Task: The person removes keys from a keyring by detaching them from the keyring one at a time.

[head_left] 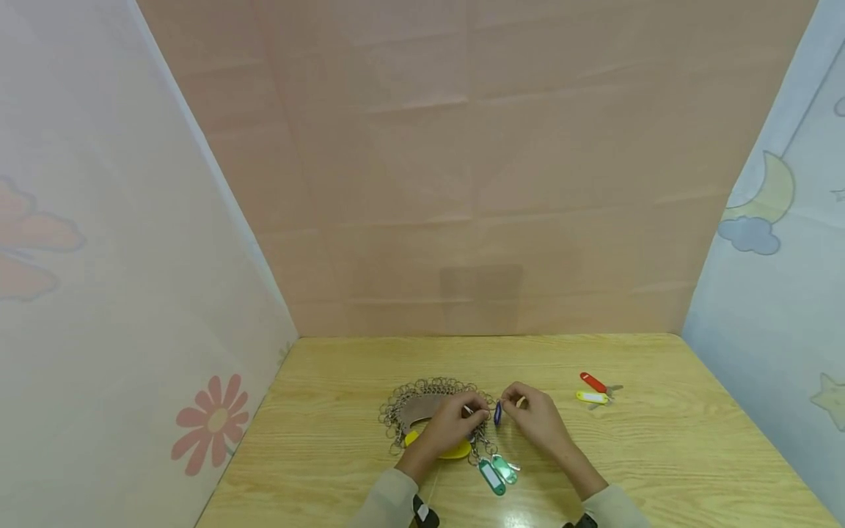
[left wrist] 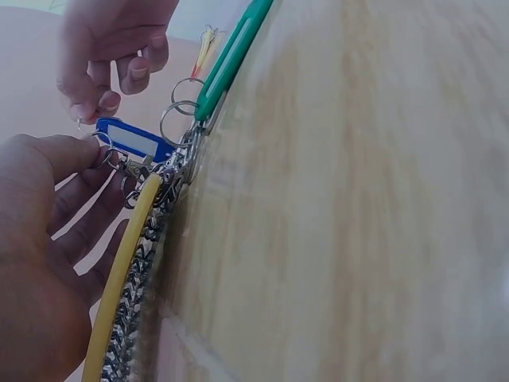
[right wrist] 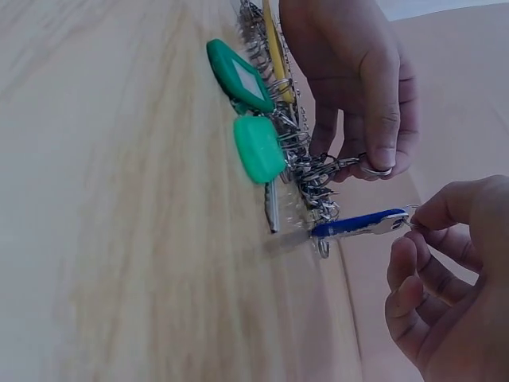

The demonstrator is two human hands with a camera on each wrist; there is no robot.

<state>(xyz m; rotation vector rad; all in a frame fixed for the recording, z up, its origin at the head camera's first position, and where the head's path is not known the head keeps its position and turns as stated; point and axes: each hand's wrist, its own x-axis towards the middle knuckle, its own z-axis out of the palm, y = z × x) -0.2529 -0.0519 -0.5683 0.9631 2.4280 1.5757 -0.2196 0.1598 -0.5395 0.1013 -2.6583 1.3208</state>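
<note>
My left hand (head_left: 454, 422) pinches a small metal ring (right wrist: 375, 169) at the right side of a bunch of metal rings and clasps (head_left: 432, 385). To its right, my right hand (head_left: 540, 419) pinches the split ring of a blue key tag (head_left: 498, 413) between thumb and index finger. In the right wrist view the blue tag (right wrist: 362, 224) hangs beside a silver key, close to the bunch. Two green key tags (head_left: 491, 477) lie at the bunch's near edge, one with a key. A yellow curved piece (head_left: 455, 450) shows partly under my left forearm.
Farther right on the wooden table (head_left: 686, 440) lie a red key tag (head_left: 593, 382) and a yellow key tag (head_left: 591, 397) with keys. A plain backdrop stands behind the table, with printed white panels (head_left: 152, 293) on both sides.
</note>
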